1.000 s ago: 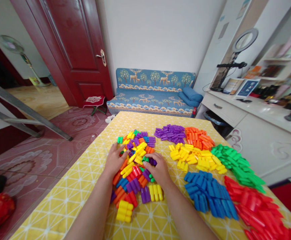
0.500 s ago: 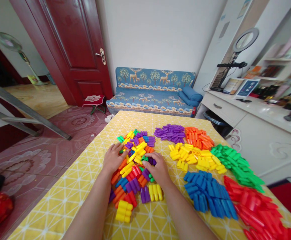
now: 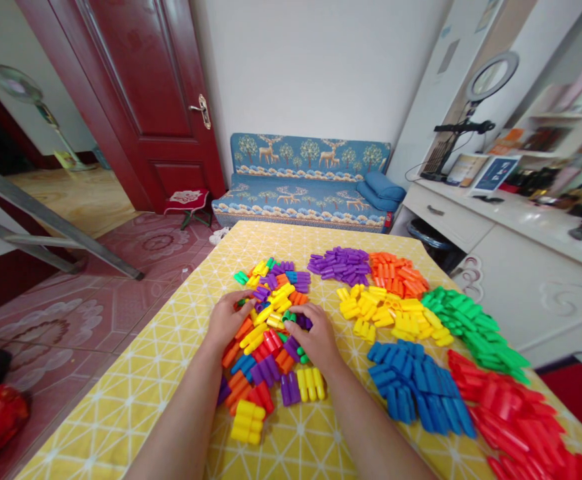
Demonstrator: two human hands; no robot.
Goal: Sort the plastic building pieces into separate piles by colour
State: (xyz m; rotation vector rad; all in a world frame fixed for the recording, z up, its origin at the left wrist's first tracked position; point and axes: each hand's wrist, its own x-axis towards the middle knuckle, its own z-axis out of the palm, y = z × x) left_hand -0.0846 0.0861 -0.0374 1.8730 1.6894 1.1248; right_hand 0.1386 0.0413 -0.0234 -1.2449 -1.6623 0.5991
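A: How is the room laid out?

B: A blue sofa is set against the far wall, and the table in front is covered by a yellow patterned cloth.

A: Where are the blocks found?

B: A mixed heap is spread left of centre. To its right, single-coloured heaps are seen: purple heap and orange heap far, yellow heap nearer, green heap far right, blue heap and red heap near.

A: And the hands?

B: A green block is pinched between thumb and fingers of the right hand. The left hand is placed at the mixed heap's left edge; its fingertips are partly hidden, so whether anything is grasped cannot be told.
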